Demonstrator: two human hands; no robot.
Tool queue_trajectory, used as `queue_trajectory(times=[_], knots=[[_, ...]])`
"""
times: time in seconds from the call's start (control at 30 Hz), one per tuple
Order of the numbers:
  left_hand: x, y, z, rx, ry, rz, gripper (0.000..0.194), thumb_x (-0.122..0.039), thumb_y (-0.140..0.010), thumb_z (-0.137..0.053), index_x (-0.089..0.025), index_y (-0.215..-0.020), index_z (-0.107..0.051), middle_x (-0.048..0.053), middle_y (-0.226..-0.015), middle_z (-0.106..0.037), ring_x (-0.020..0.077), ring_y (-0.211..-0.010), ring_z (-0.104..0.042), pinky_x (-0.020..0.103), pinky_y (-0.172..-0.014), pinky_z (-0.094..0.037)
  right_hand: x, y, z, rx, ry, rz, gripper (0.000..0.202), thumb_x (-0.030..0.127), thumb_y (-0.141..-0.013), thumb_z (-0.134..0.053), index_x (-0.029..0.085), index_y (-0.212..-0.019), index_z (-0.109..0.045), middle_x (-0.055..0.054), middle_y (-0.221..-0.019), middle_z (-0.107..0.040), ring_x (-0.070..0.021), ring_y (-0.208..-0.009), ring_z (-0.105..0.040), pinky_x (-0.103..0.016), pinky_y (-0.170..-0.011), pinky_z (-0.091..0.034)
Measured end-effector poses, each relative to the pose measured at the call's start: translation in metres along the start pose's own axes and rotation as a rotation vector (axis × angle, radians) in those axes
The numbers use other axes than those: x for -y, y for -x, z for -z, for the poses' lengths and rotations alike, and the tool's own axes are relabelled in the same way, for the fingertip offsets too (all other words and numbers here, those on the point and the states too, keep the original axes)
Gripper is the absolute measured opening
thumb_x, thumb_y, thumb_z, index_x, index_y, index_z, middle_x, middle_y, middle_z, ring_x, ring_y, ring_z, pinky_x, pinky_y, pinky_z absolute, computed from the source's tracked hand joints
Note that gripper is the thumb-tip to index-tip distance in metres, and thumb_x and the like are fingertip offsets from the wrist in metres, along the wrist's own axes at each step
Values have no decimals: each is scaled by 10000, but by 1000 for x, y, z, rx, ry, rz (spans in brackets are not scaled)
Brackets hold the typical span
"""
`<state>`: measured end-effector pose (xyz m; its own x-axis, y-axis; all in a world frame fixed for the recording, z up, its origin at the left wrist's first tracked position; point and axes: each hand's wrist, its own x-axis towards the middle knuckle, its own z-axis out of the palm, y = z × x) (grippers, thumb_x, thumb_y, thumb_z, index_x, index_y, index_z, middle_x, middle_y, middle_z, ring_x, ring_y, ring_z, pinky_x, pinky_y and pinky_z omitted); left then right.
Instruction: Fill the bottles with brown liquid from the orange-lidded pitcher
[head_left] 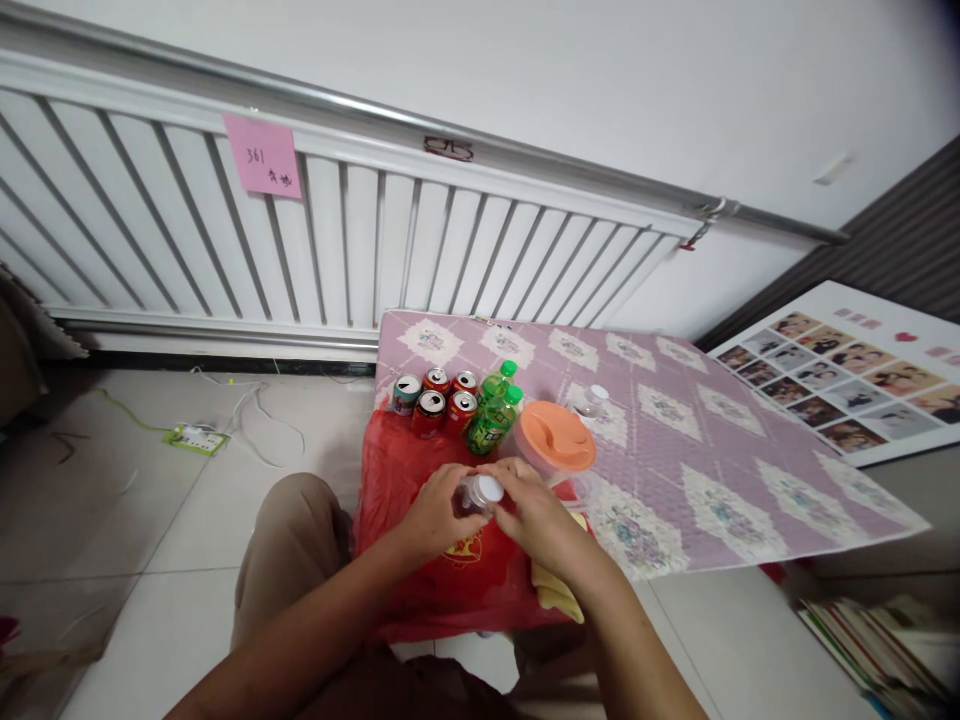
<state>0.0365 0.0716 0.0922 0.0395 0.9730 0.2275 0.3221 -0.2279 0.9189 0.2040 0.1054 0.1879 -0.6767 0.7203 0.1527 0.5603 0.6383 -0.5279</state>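
Note:
Between my two hands is a small clear plastic bottle (470, 493) with a white cap, tilted so that the cap faces up and to the right. My left hand (435, 513) is closed around the body of this bottle. On the other side my right hand (531, 508) has its fingers curled against the bottle close to the cap. Below them lies a red plastic cloth (405, 595) with a yellow print. By my right forearm hangs a folded yellow cloth (551, 593).
Several opened drink cans (429, 412) and two green bottles (491, 420) stand behind my hands. A tub with an orange lid (556, 437) is to their right, with another clear bottle (590, 402) behind. A white radiator (360, 230) backs the purple flowered tablecloth (652, 480).

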Motion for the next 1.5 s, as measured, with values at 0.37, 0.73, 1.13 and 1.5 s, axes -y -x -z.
queue_trajectory(times=[0.37,0.73,1.13,1.5], knots=[[-1,0,-1,9,-41,15,473,-209,-686,-737,-209,-1127,-565,60,-1116,-616,236,-1039,-569,372,-927,-452,8,-7,7,111,44,15,416,58,-842,-550,257,-1197,-635,-57,-1023,-568,-205,-969,-548,-335,-844,-466],[1,1,-4,-7,-29,30,521,-195,-666,-708,-180,-1156,-533,84,-1140,-600,241,-1037,-587,385,-925,-471,18,-12,-10,-33,226,-387,245,327,-770,-743,167,-897,-607,-57,-870,-638,-235,-821,-606,-342,-733,-442],[3,1,-7,-3,50,-38,487,-178,-695,-650,-170,-1170,-539,94,-1141,-620,229,-1041,-612,377,-938,-496,18,13,-38,-221,-352,-370,558,219,-837,-520,196,-1393,-471,-87,-1384,-538,-197,-1302,-476,-365,-1119,-336],[3,1,-11,-52,58,-57,463,-174,-647,-609,-168,-1108,-571,100,-1097,-664,255,-1029,-646,430,-930,-525,20,1,-62,-495,-343,-630,370,208,-628,-710,176,-976,-588,-78,-996,-665,-268,-977,-625,-389,-896,-474]])
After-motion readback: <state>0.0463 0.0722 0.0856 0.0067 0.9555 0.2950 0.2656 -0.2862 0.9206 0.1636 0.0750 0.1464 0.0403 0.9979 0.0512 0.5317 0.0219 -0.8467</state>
